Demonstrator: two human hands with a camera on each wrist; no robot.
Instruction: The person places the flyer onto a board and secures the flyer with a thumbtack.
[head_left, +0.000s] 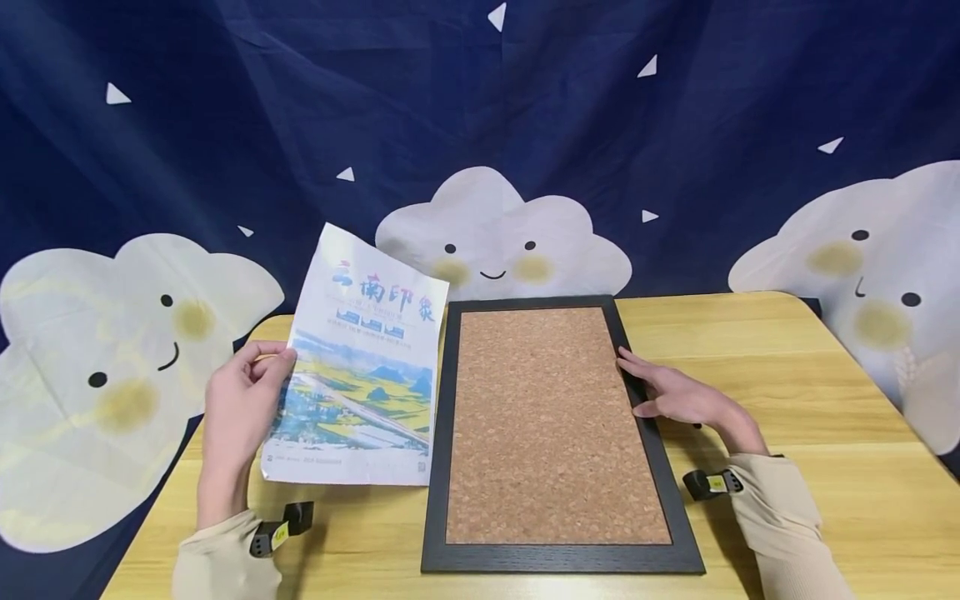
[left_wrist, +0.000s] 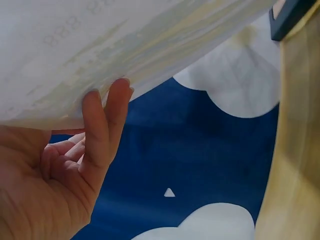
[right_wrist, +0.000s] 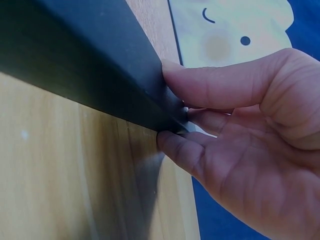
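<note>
Nearest the head camera, at six o'clock on the wooden table (head_left: 825,375), lies a black-framed cork board (head_left: 558,425), flat and lengthwise. At its three o'clock edge the right hand (head_left: 678,396) holds the frame, thumb and fingers curled about the black rim. At nine o'clock the left hand (head_left: 240,408) pinches a printed poster (head_left: 360,375) by its left edge, raised and tilted just beside the board. Behind hangs a blue cloud backdrop (head_left: 480,125).

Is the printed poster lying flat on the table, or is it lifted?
Lifted: the left hand holds the poster by its left edge, tilted above the table, beside the cork board.
</note>
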